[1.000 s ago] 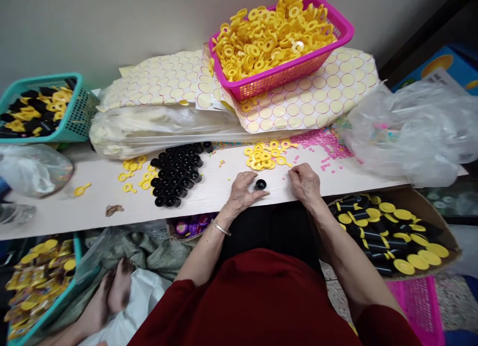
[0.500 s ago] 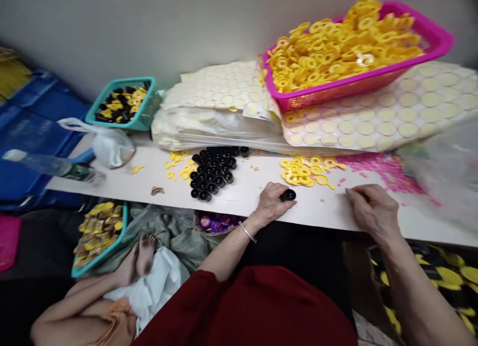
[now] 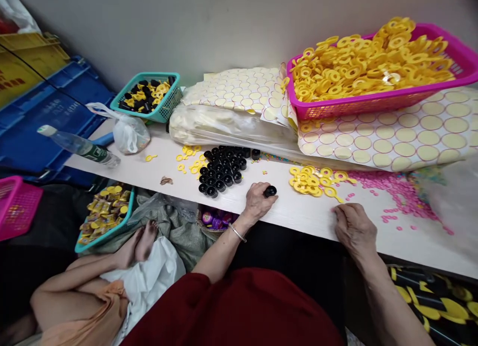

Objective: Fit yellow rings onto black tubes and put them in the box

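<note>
My left hand (image 3: 257, 202), wearing a bracelet, is wrapped round a small black cylinder (image 3: 270, 191), its round hollow end facing up, over the front of the white tabletop. My right hand (image 3: 355, 229) is closed at the table's front edge, thumb and forefinger together; whatever is between them is too small to make out. Left of my left hand stands a cluster of black cylinders (image 3: 223, 169). Between and beyond my hands lies a pile of yellow ring-ended plastic pieces (image 3: 308, 180). Pink beads (image 3: 401, 194) are scattered beyond my right hand.
A pink basket (image 3: 347, 109) heaped with yellow pieces rests on sticker sheets (image 3: 407, 142). Further left are a teal basket (image 3: 168, 104), a plastic bag (image 3: 130, 134) and a bottle (image 3: 84, 149). Another person's bare legs (image 3: 74, 286) are below left.
The view has turned somewhat to the right. My left hand still holds the black cylinder, a little nearer the black cluster. My right hand, still closed, has come slightly closer to my body.
</note>
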Motion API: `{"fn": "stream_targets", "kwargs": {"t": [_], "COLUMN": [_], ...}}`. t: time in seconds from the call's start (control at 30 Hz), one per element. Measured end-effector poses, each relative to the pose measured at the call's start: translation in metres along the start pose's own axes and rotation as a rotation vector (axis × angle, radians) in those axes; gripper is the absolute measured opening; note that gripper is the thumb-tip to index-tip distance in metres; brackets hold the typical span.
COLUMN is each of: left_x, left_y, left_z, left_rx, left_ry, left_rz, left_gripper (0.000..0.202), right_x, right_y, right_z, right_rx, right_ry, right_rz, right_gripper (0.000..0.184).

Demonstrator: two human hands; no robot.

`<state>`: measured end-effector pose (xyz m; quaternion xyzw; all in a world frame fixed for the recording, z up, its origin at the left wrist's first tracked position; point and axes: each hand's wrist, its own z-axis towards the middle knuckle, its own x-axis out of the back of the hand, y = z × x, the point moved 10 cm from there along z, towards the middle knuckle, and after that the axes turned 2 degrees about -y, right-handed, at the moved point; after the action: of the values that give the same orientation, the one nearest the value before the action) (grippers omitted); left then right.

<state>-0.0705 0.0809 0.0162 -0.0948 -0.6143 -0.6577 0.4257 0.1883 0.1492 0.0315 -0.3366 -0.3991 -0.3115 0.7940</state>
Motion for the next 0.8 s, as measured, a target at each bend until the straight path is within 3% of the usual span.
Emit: {"fn": "stream_targets", "kwargs": {"t": [0.17,0.3,0.4,0.5,0.63,0.7,0.8], "left_x": [-0.002,-0.002,0.006,0.017,0.016,0.012,0.009], "left_y": [0.0,0.003,0.003,-0.005,-0.019,-0.026,-0.036], "left_z": [-0.001,-0.004,-0.012,-0.023,-0.03,-0.03,-0.031], "left_rx": [-0.039,-0.039,-0.004,0.072,0.092,0.082,0.062], "left_ry": [0.003,0.013,0.062,0.15,0.184,0.174,0.16], "left_rz": [-0.018,-0.005,0.044,0.094,0.045,-0.006,-0.075], "left_gripper": [0.025,0.025,0.02,0.018,0.011,0.017,0.025], "right_x": [0.016,0.02,0.015,-0.001,-0.055,-0.082,-0.109], "right_y": [0.012,-0.007,-0.051,-0.118,-0.213,-0.24,-0.256], "right_z": [-0.002,0.007,0.026,0.055,0.089,0.096,0.101], "right_rx": [-0.092,-0.032,0.068,0.184,0.312,0.29,0.212], "right_ry": [0.128,0.14,0.107,-0.006,-0.401,-0.567,-0.682], "right_rz": [0.118,0.193,0.305,0.337,0.161,0.074,0.006], "right_gripper": [0.016,0.013,0.012,0.016,0.022,0.024,0.026]}}
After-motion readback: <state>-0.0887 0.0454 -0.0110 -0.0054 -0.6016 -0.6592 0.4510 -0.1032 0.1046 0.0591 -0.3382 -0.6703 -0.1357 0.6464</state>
